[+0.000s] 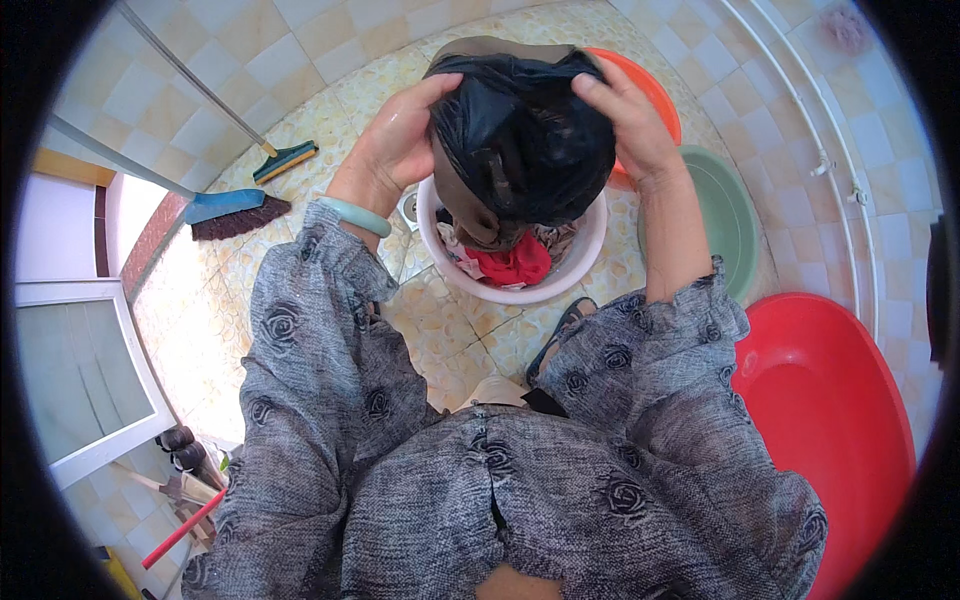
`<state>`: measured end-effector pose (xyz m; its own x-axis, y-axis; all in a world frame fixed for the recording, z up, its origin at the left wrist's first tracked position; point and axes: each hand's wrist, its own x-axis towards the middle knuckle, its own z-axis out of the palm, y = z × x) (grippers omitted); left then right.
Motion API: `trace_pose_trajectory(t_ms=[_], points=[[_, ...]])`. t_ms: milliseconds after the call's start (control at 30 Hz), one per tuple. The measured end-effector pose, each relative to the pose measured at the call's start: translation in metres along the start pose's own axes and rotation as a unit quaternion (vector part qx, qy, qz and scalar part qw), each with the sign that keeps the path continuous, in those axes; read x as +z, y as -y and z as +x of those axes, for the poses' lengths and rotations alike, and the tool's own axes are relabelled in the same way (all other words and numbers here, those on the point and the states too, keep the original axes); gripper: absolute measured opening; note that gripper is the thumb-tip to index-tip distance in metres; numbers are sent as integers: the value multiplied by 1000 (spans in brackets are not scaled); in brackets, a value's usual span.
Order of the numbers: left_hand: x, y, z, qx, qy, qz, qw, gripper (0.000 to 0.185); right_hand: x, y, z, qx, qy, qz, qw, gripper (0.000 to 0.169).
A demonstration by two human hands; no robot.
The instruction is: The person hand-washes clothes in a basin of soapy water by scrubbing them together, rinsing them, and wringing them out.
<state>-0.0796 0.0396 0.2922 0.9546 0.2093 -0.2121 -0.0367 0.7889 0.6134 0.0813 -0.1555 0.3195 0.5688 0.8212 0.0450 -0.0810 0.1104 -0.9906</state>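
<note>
In both hands I hold a thin, glossy black plastic bag [525,142], bunched and rounded, with brownish see-through parts along its edges. My left hand [405,127] grips its left side, thumb on top. On the opposite side my right hand [634,112] presses its thumb against the upper edge. The bag is above a pale basin [517,294] on the floor and hides the basin's far part. Red cloth [514,262] and other crumpled fabrics lie in the basin. What the bag holds inside cannot be seen.
An orange basin [660,94] and a green basin [724,225] stand to the right, with a large red tub [817,390] nearer. At left are a broom [236,210], a squeegee [285,161] and a white-framed door [97,375]. White pipes [832,172] run along the tiled wall.
</note>
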Motion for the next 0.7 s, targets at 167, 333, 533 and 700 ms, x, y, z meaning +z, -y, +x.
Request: trace_pose_trajectory(t_ms=[167,333,533,700], points=[[9,6,3,-4,63,-57,996,34,2,-23,6,-8,33,-135,990,69],[13,6,0,2,132,-101,986,35,7,-22,-3,19,49,-225,973,75],[8,4,2,1,158,-144,977,37,-14,-23,-7,81,136,-214,964,73],[10,4,4,9,198,-151,968,35,24,-44,-6,98,166,-290,937,55]])
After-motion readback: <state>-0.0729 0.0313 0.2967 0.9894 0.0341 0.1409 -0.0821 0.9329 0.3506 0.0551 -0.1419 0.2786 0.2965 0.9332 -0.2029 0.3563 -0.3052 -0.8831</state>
